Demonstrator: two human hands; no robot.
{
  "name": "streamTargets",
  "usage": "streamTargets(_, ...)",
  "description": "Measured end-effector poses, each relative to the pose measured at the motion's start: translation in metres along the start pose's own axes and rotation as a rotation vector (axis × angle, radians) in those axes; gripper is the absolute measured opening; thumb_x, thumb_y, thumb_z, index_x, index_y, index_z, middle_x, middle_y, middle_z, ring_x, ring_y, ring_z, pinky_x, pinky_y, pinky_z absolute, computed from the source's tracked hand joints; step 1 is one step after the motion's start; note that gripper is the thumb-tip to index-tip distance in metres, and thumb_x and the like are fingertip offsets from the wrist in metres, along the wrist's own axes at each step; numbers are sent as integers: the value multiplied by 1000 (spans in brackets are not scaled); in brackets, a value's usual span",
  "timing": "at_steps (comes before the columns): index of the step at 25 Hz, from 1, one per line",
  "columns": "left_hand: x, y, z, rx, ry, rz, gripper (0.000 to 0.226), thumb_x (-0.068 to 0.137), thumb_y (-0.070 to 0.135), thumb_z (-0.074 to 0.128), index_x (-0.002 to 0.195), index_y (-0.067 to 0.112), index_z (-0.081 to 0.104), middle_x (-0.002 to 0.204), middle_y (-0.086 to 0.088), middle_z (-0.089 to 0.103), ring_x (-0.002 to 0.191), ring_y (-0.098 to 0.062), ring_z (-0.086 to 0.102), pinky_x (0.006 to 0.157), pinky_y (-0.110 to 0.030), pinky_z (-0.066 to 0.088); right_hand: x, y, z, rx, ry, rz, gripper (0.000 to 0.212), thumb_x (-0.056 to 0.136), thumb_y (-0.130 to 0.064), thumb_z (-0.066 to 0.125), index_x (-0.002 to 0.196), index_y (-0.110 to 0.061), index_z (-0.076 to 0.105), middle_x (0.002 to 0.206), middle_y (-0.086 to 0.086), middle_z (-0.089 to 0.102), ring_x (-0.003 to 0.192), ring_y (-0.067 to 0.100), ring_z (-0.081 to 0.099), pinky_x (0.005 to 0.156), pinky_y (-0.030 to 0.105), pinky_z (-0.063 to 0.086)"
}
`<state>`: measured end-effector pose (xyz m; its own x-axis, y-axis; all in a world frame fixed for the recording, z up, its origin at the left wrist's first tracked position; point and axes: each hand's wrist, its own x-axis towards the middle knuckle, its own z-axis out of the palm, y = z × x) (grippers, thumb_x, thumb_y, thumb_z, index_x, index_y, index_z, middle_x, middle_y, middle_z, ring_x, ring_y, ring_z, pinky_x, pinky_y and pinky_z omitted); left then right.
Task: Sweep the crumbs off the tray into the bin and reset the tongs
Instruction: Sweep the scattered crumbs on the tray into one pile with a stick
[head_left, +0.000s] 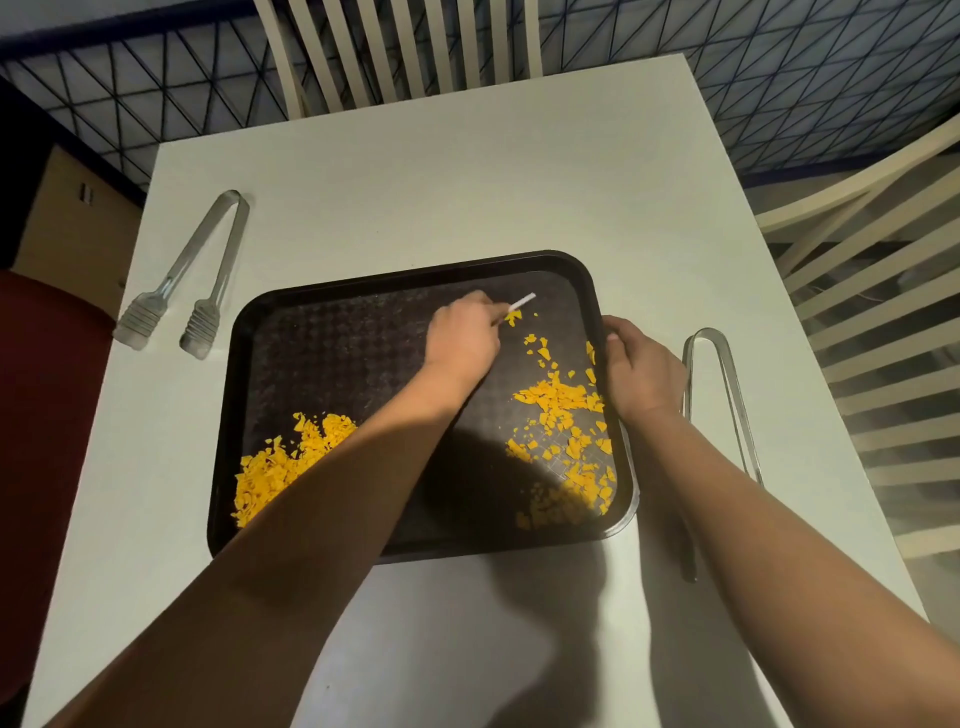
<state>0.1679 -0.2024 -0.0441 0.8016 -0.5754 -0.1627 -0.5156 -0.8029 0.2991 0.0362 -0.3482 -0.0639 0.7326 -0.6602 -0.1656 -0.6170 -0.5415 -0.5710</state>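
Yellow crumbs (563, 410) lie scattered on the dark tray (332, 332) before us, in two heaps: one at the near left corner, another spread along the right side and thinning toward the far end. The tray sits on the white table (415, 171).

Our left hand (462, 340) reaches across the tray toward its far right part, fingers curled round a thin white stick (522, 301) whose tip pokes out beside a few loose crumbs. Our right hand (641, 369) grasps the tray's right rim, fingers wrapped over the edge.

One pair of clear tongs (192, 275) lies on the table left of the tray, apart from it, its ridged ends pointing toward us. A second pair of tongs (722, 384) lies just right of the tray, partly hidden behind our right forearm.

Pale slatted chairs (395, 47) stand at the far and right sides of the table.
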Motion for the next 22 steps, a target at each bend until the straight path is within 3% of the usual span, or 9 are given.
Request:
streamTargets(4,-25,13,4,131,-119,260,38,96,12,43,129,27,55,118,0,59,105,-24,55,95,-34,38,0,0,-2,0,-11,1,37,99,-25,33,128,-33,54,113,7,68,108,32,58,83,32,40)
streamTargets(7,-49,18,-2,221,-245,433,44,97,10,38,133,31,50,123,5,55,109,-20,47,89,-30,27,1,0,0,-6,-18,6,37,98,-25,34,128,-34,54,113,8,68,109,33,57,82,32,40)
streamTargets(9,-50,17,-7,231,-198,414,41,98,14,38,133,32,50,123,6,55,109,-20,46,87,-30,26,2,0,-1,-13,-22,11,37,98,-25,34,128,-34,54,113,8,68,110,32,57,82,32,39)
streamTargets(12,-24,22,-8,189,-26,197,39,95,13,42,129,29,54,122,1,56,108,-25,50,88,-34,32,1,0,-1,-8,-16,9,37,99,-25,33,128,-35,54,113,7,68,110,32,57,82,31,39)
streamTargets(14,-9,33,-1,177,-25,162,40,94,10,44,128,27,55,122,-1,57,108,-26,51,88,-36,34,1,0,-1,-4,-8,1,37,99,-25,33,128,-35,54,113,7,68,109,32,57,83,32,40)
streamTargets(18,-9,34,3,139,-103,267,37,95,13,43,125,28,58,121,2,59,109,-24,51,88,-34,31,2,2,0,-3,-5,2,36,98,-26,35,128,-34,55,113,9,67,110,32,57,84,32,40)
streamTargets(22,-29,31,-4,247,-196,548,41,95,11,42,129,30,54,128,9,55,111,-18,46,88,-32,28,2,1,-1,4,8,3,36,98,-25,36,127,-34,56,112,10,68,109,32,58,84,32,40)
